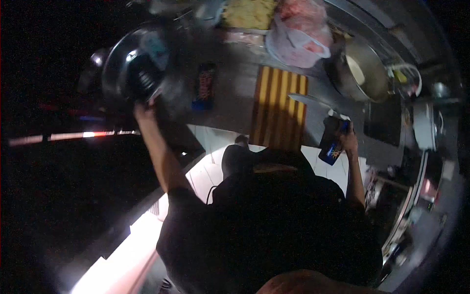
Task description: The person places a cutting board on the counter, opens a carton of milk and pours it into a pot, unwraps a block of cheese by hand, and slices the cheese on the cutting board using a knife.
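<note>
My left hand [145,111] is at the near rim of a large shiny metal bowl [113,68], fingers closed on its edge; the hand is slightly blurred. The inside of the bowl is mostly dark. On the other side, my right hand [349,142] grips a dark packet with blue and orange print [334,147] at the counter's front edge. Between the hands lies a striped wooden cutting board [279,105]. A knife [313,101] rests with its blade tip over the board's right edge. A similar dark packet with red print [203,87] lies left of the board.
Behind the board stands a white plastic bag [293,46] of pinkish, meat-like contents. Beside it is a tray of pale yellow pieces [248,14]. A deep metal pot [360,68] stands at the right, near a white appliance [425,126]. The left side is very dark.
</note>
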The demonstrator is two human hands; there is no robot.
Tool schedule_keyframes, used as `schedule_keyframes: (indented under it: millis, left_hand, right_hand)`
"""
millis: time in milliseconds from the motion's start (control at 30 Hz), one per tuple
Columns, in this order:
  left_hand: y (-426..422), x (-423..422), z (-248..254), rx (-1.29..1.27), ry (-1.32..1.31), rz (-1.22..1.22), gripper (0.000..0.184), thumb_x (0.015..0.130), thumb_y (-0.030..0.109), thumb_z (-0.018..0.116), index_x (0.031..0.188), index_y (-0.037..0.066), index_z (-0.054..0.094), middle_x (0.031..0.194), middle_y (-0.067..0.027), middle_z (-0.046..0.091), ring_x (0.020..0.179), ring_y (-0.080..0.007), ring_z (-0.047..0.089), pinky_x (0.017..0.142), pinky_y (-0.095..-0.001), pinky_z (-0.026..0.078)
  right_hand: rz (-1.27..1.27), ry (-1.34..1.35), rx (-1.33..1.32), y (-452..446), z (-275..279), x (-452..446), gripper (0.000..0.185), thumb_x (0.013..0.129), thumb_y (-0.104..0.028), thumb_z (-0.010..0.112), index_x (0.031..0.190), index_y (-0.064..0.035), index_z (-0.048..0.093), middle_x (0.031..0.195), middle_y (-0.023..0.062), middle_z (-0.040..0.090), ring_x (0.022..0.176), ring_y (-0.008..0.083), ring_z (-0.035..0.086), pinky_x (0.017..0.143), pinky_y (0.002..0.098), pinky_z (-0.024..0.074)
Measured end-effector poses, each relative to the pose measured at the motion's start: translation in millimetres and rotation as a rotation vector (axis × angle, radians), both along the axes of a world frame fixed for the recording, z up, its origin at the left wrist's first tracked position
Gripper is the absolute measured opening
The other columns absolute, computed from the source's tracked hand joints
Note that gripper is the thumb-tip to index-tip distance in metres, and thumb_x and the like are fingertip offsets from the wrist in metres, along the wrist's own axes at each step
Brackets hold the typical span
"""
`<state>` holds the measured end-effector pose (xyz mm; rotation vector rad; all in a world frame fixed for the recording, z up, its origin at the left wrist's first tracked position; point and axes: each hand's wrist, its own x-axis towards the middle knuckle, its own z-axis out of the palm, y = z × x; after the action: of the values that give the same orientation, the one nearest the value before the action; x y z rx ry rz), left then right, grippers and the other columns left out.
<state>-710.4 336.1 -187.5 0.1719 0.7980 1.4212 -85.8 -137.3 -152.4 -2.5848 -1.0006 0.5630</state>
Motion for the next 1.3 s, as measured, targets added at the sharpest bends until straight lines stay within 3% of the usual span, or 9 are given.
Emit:
schedule_keyframes:
  millis: [200,400,467,600,700,767,1067,1167,1300]
  left_hand:
    - [15.7,-7.6,-0.6,0.02,-0.074,-0.117,0.037,0.092,0.022,0.04,0.123,0.001,0.046,0.127,-0.0149,0.048,0.111,-0.0365,0.05,0.091,-0.0462,0.049]
    - [-143.7,175.3,104.6,0.08,0.682,-0.122,0.024,0.085,0.026,0.061,0.102,0.01,0.055,0.092,-0.0035,0.054,0.074,-0.0154,0.051,0.064,-0.0251,0.043]
    - [-153.2,190.7,-19.3,0.55,0.781,-0.486,0.035,0.086,0.025,0.056,0.117,0.009,0.054,0.113,-0.0094,0.056,0.1,-0.0233,0.055,0.081,-0.0353,0.046]
    - [-250.8,301.9,8.6,0.675,1.833,-0.694,0.051,0.083,0.032,0.059,0.126,0.008,0.045,0.125,-0.0177,0.045,0.118,-0.0335,0.037,0.096,-0.0475,0.03]
    - [-276.4,340.4,7.2,0.714,2.109,-0.679,0.062,0.08,0.036,0.061,0.131,0.007,0.04,0.131,-0.0223,0.039,0.127,-0.0394,0.028,0.103,-0.054,0.023]
    - [-275.8,360.4,73.7,0.575,1.852,-0.787,0.055,0.081,0.028,0.061,0.129,0.009,0.043,0.126,-0.0227,0.044,0.123,-0.039,0.034,0.1,-0.0511,0.028]
    - [-239.8,493.8,92.8,1.088,1.227,-0.308,0.03,0.079,0.01,0.06,0.109,0.004,0.056,0.102,-0.0178,0.059,0.098,-0.0312,0.054,0.085,-0.0398,0.042]
    - [-214.8,484.8,86.8,1.065,1.415,-0.173,0.036,0.078,0.018,0.063,0.112,0.007,0.055,0.109,-0.0154,0.057,0.101,-0.0309,0.052,0.087,-0.0454,0.04]
    - [-146.2,379.1,54.0,0.165,2.313,0.042,0.066,0.07,0.038,0.069,0.124,0.009,0.045,0.123,-0.017,0.049,0.113,-0.0339,0.045,0.089,-0.0597,0.032]
  right_hand:
    - [0.035,-0.235,-0.257,-14.5,-7.2,28.4,0.087,0.068,-0.038,0.069,0.138,-0.0142,0.023,0.105,0.0259,0.058,0.095,0.0457,0.057,0.079,0.0507,0.0462]
    - [0.107,-0.094,-0.266,-7.4,-5.4,56.5,0.08,0.063,-0.036,0.073,0.131,-0.0227,0.032,0.112,0.0218,0.056,0.103,0.0419,0.054,0.084,0.0473,0.0456]
    - [0.268,0.029,-0.155,15.5,30.3,38.9,0.081,0.061,-0.036,0.075,0.13,-0.0256,0.033,0.114,0.0202,0.055,0.106,0.0403,0.053,0.085,0.0453,0.0452]
    - [0.462,-0.079,-0.276,20.3,31.3,34.4,0.086,0.062,-0.034,0.075,0.135,-0.0271,0.03,0.122,0.0179,0.05,0.109,0.0394,0.051,0.089,0.045,0.0438]
    - [0.438,-0.194,-0.331,27.2,41.9,18.4,0.089,0.062,-0.038,0.076,0.136,-0.0268,0.029,0.129,0.0162,0.045,0.11,0.0391,0.05,0.09,0.0472,0.0433]
    - [0.383,-0.26,-0.178,18.4,43.0,19.5,0.078,0.066,-0.04,0.074,0.133,-0.0277,0.035,0.121,0.0155,0.052,0.108,0.0362,0.052,0.087,0.0454,0.0443]
    - [-0.259,-0.063,0.612,-6.0,72.1,199.1,0.033,0.087,-0.03,0.061,0.106,-0.0043,0.054,0.082,0.0019,0.058,0.065,0.011,0.05,0.061,0.0256,0.0439]
    - [-0.358,0.257,0.582,14.0,106.8,214.8,0.052,0.081,-0.04,0.066,0.116,-0.0056,0.048,0.077,0.002,0.055,0.061,0.0082,0.049,0.048,0.0227,0.039]
    - [-0.291,0.298,0.704,8.5,72.0,251.6,0.07,0.078,-0.037,0.07,0.13,-0.0042,0.037,0.106,0.0088,0.054,0.086,0.0155,0.056,0.064,0.0298,0.0477]
